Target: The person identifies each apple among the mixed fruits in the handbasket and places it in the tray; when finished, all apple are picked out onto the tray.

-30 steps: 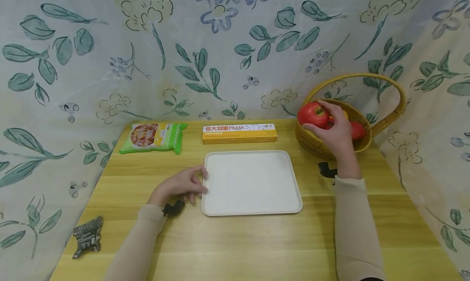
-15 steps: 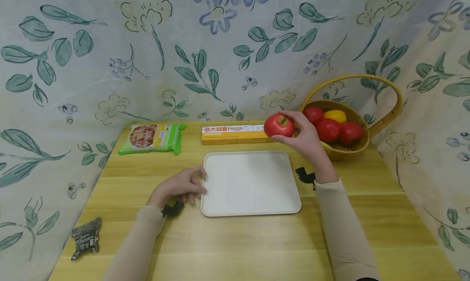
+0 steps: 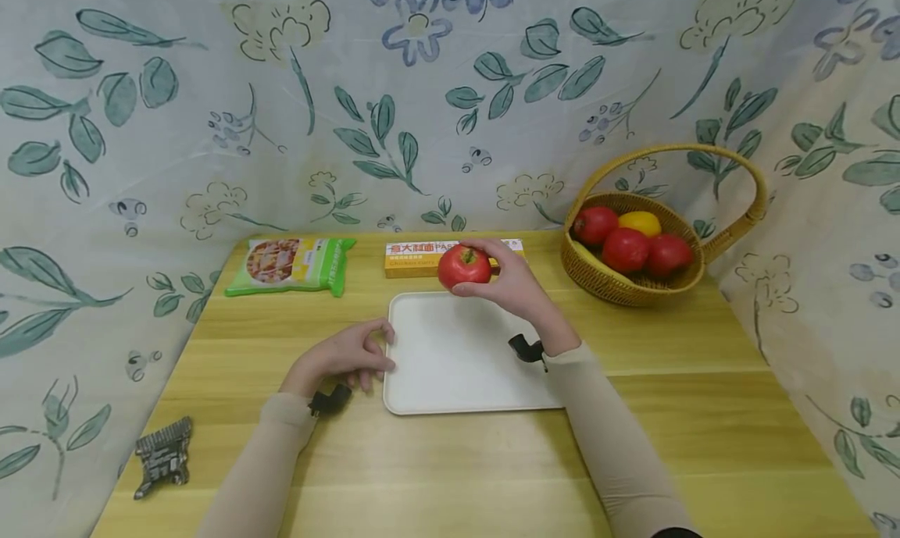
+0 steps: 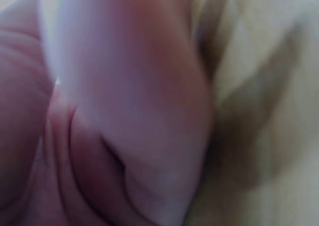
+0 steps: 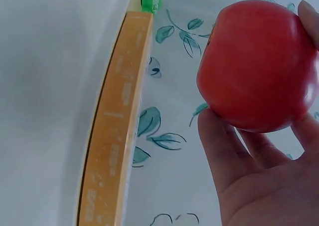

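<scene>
A red tomato (image 3: 464, 266) with a green stem end is held between the thumb and fingers of my right hand (image 3: 509, 284), raised over the far edge of the white tray (image 3: 457, 358). In the right wrist view the tomato (image 5: 259, 66) sits against the fingertips. My left hand (image 3: 344, 356) is at the tray's left rim, its thumb and bent index finger holding the edge. The left wrist view has only blurred, bent fingers (image 4: 134, 96) close up, with the rim hidden there.
A wicker basket (image 3: 626, 294) with several red fruits and a yellow one stands at the back right. Behind the tray lies a pasta box (image 3: 411, 267). A green food bag (image 3: 291, 266) is at the back left, a small dark packet (image 3: 163, 456) at the front left.
My right hand has carried the tomato from above the basket leftward to the tray's far edge. The left hand has stayed at the tray's rim.
</scene>
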Action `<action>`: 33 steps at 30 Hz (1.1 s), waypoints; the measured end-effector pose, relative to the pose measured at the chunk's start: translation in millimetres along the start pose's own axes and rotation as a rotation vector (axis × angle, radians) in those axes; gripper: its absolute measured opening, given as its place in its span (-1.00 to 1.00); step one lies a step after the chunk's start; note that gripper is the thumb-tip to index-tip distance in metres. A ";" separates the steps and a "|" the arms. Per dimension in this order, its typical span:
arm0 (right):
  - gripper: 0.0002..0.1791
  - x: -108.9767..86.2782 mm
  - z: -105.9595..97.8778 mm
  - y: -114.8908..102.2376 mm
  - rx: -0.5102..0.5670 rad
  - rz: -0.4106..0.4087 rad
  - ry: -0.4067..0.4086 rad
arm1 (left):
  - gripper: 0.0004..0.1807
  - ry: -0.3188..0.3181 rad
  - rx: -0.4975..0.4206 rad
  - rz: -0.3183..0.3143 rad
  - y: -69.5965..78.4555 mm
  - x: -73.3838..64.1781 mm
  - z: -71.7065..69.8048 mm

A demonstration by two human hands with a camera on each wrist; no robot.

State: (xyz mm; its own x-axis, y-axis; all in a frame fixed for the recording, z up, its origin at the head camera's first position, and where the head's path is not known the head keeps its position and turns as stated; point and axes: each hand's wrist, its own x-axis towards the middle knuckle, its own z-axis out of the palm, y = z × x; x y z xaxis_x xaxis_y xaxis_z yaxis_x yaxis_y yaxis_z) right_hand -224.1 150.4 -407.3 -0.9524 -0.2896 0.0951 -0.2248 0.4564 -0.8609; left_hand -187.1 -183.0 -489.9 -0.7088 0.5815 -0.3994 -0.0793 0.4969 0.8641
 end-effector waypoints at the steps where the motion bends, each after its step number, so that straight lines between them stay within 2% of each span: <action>1: -0.12 1.9 6.1 1.1 0.003 0.001 -0.012 | -0.49 0.000 0.000 -0.003 0.3 0.0 0.1; 6: -0.13 9.7 35.8 6.5 -0.015 0.003 -0.079 | -0.48 0.003 -0.002 -0.020 1.2 0.0 0.2; 11: -0.15 14.4 60.9 14.8 -0.078 -0.026 -0.164 | -0.48 0.003 -0.001 -0.027 1.6 -0.2 -0.1; 18: -0.16 15.5 79.1 24.4 -0.122 -0.025 -0.201 | -0.47 0.004 -0.004 -0.027 0.4 0.7 0.3; 28: -0.04 11.9 83.7 23.9 -0.135 -0.001 -0.263 | -0.46 0.001 -0.009 -0.032 0.8 1.8 -0.1; 31: -0.01 11.7 75.9 20.7 -0.127 0.008 -0.262 | -0.46 -0.001 -0.011 -0.034 1.2 1.7 -0.2; 33: 0.00 11.5 62.3 16.7 -0.096 0.007 -0.231 | -0.46 -0.003 -0.012 -0.033 1.2 1.3 -0.1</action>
State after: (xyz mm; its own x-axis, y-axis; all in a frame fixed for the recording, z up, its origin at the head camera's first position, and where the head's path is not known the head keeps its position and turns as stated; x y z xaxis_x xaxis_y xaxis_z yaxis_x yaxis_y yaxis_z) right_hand -226.0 102.3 -451.7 -0.8842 -0.4657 -0.0365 -0.2476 0.5335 -0.8087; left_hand -188.2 -181.7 -489.3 -0.7034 0.5669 -0.4288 -0.1113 0.5081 0.8541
